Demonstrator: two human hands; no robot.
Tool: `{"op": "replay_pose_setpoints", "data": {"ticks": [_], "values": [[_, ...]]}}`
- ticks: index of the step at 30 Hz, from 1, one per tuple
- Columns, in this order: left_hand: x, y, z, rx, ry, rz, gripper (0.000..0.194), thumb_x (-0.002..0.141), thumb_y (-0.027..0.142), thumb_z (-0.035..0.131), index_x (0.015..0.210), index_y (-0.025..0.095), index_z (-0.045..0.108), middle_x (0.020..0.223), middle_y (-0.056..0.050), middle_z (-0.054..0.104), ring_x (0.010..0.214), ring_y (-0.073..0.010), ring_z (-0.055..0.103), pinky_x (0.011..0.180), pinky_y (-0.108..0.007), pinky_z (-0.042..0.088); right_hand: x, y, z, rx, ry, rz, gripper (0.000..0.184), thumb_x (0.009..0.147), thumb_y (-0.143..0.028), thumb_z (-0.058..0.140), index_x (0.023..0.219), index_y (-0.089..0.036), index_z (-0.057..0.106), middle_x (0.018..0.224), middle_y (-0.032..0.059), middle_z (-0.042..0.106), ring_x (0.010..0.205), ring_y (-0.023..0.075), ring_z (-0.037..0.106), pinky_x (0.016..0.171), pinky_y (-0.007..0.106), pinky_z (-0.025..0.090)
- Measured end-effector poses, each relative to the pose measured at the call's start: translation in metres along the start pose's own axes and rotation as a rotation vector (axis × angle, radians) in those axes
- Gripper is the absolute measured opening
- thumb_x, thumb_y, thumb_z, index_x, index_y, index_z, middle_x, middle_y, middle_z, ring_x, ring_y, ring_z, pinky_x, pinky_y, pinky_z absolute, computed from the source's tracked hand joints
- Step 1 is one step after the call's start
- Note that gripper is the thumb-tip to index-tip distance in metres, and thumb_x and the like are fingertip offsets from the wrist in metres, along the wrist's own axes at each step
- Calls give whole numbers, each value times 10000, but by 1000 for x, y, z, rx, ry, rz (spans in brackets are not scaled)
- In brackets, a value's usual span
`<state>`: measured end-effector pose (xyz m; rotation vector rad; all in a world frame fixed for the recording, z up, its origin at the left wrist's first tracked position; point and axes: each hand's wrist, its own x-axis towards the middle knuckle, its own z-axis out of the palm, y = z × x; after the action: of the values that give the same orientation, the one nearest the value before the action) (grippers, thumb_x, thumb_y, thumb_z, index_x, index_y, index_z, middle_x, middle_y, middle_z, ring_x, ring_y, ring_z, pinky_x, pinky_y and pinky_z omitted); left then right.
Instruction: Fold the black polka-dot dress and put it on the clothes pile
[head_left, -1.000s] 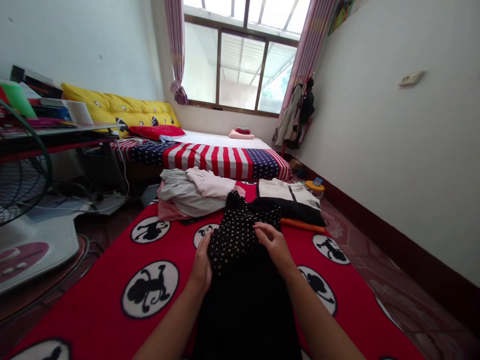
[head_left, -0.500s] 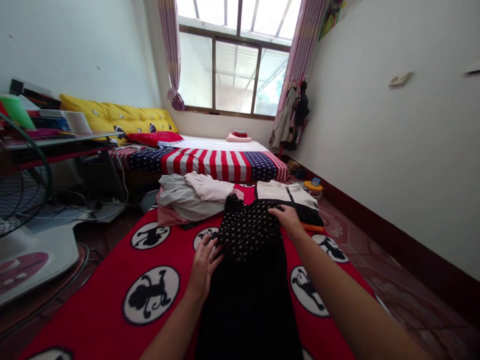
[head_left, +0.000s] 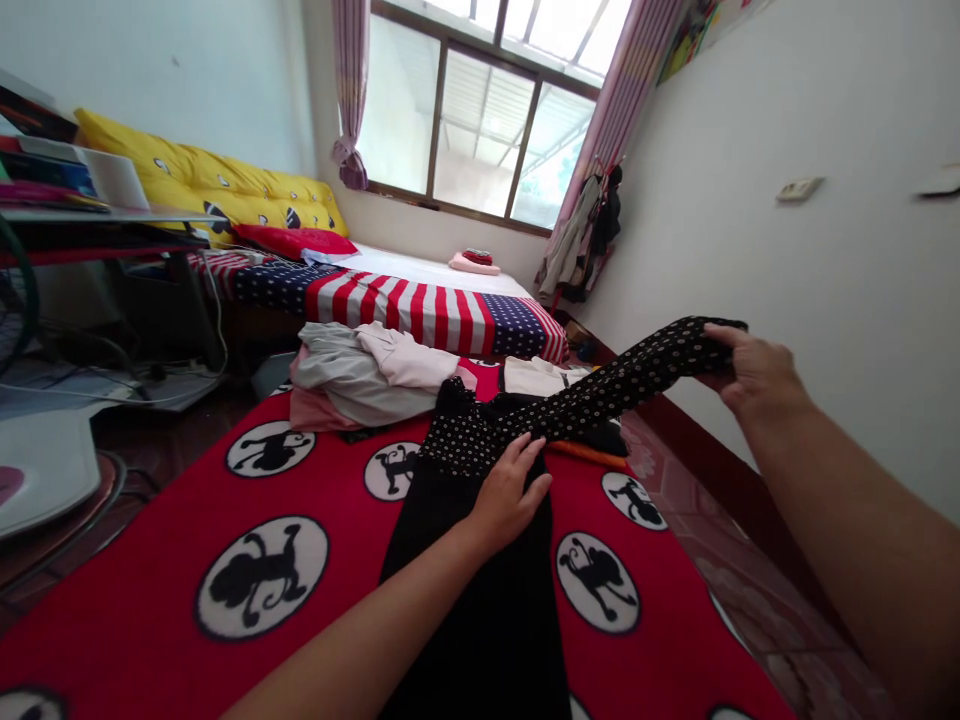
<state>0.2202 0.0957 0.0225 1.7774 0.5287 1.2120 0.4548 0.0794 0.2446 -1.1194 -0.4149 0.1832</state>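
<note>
A black garment (head_left: 480, 600) with a white-dotted top part lies along the red blanket (head_left: 150, 540) in front of me. My left hand (head_left: 508, 490) lies flat on the garment's middle, fingers stretched out. Out to the right, my right hand (head_left: 754, 372) is raised and pinches the end of the dotted sleeve (head_left: 637, 375). That sleeve is pulled taut from the garment up to the hand.
A heap of grey, white and pink clothes (head_left: 360, 375) lies at the blanket's far end, beside a folded black and white garment (head_left: 540, 378). Beyond is a mattress with a stars-and-stripes cover (head_left: 420, 300). A desk (head_left: 97, 225) stands at the left, a wall runs close on the right.
My right hand has taken the dotted sleeve and drawn it up and out to the right. My left hand has slid from the garment's left edge onto its middle.
</note>
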Motion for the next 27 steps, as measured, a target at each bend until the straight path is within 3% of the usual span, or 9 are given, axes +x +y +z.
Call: {"op": "replay_pose_setpoints", "data": {"ticks": [4,6,11,14,17,20,24,27], "values": [[12,-18,19,122,-17,37,616,874,327,539,1454,232,357,1549,-83,265,1426,-266,229,1171,-425,173,22,-9,-10,-119,2,-86,145,599,-38,740,707,-77,651,981,177,713,679,158,655,477,318,462],[17,-29,26,157,-43,-6,648,885,367,513,1479,218,300,1559,-98,233,1437,-266,199,1169,-433,160,29,-11,-13,-128,2,-99,163,600,-44,739,739,-79,662,1045,190,701,695,162,665,484,329,464],[25,-52,42,383,-292,-155,634,796,452,615,1360,187,501,1508,-154,334,1424,-355,197,1153,-507,100,19,-12,-8,-132,-38,-56,176,608,-11,723,754,-94,671,1074,168,701,638,129,655,516,352,486],[26,-56,47,427,-321,-169,653,738,447,676,1320,180,546,1502,-161,344,1423,-378,177,1151,-525,73,-3,-10,6,-120,-116,-18,169,631,11,707,762,-89,669,967,129,727,642,129,658,532,328,493],[26,-49,45,209,-220,-171,632,775,430,640,1353,211,507,1475,-135,402,1402,-339,265,1154,-499,127,-29,-3,27,-60,-217,80,150,695,15,659,801,-90,656,827,79,719,679,150,668,559,317,528],[27,-36,29,-227,7,-285,627,849,472,550,1400,196,433,1413,-147,479,1325,-275,417,1116,-413,277,-60,11,53,7,-350,204,128,745,-5,614,845,-82,635,738,48,689,696,153,660,607,314,556],[29,-18,-14,-843,280,-560,663,886,610,406,1428,235,336,1319,-149,561,1172,-248,572,947,-382,466,-110,38,94,25,-495,350,95,760,-65,626,849,-93,617,649,2,645,683,141,627,614,292,556],[27,-13,-56,-1000,379,-556,685,887,646,351,1437,242,287,1260,-154,591,1076,-247,620,860,-393,514,-148,58,122,82,-604,487,70,769,-83,607,829,-118,612,640,-18,633,642,118,606,582,253,547]]}}
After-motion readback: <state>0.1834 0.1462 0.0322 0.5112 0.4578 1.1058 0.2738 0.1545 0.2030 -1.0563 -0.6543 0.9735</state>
